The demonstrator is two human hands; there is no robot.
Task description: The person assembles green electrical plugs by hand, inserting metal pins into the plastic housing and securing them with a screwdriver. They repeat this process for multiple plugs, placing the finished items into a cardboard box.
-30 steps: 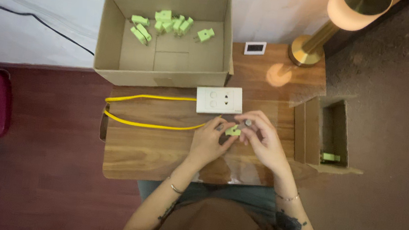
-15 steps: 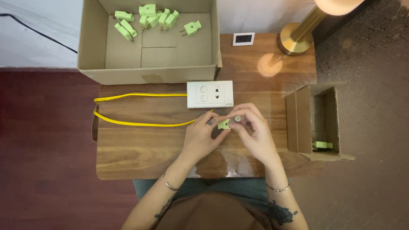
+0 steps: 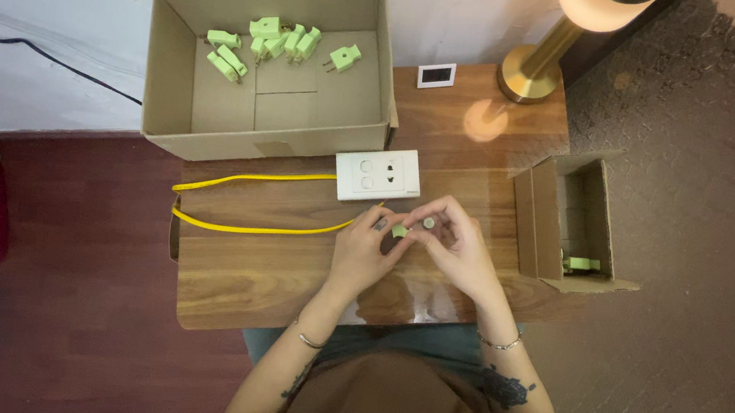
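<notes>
Right, both hands meet over the wooden table (image 3: 234, 283): left hand (image 3: 363, 251) and right hand (image 3: 458, 247) pinch a small green plug (image 3: 400, 231) between fingertips, just below the white socket plate (image 3: 378, 174). It looks light, rigid plastic; best held by its body.

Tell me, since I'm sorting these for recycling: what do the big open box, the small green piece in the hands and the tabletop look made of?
The big open box looks like plain corrugated cardboard: matte brown, folded flaps. The small green piece, held between the left hand and right hand, seems moulded plastic, pale green and smooth. The tabletop shows wood grain with a slight sheen; solid wood or laminate, I cannot tell.
</notes>
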